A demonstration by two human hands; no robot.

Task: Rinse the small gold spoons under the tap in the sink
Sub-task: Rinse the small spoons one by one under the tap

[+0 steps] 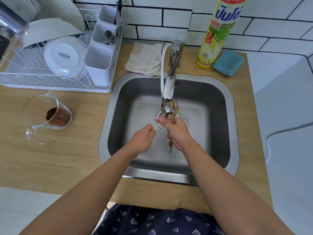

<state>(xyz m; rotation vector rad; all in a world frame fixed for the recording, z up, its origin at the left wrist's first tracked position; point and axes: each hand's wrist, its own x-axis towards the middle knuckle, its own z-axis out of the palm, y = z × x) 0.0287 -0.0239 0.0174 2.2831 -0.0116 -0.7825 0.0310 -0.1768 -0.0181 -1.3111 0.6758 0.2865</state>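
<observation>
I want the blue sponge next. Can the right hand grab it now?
Probably not yet. The right hand is full, gripping the spoons under the tap. The sponge lies uncovered on the counter beside the soap bottle.

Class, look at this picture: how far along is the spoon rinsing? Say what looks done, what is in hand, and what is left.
Done: the gold spoons are gathered in the right hand, over the sink.
In hand: their bowls sit right by the tap outlet; running water is too blurred to confirm. The left hand pinches a thin white stick.
Left: the spoons have not reached the dish rack.
</observation>
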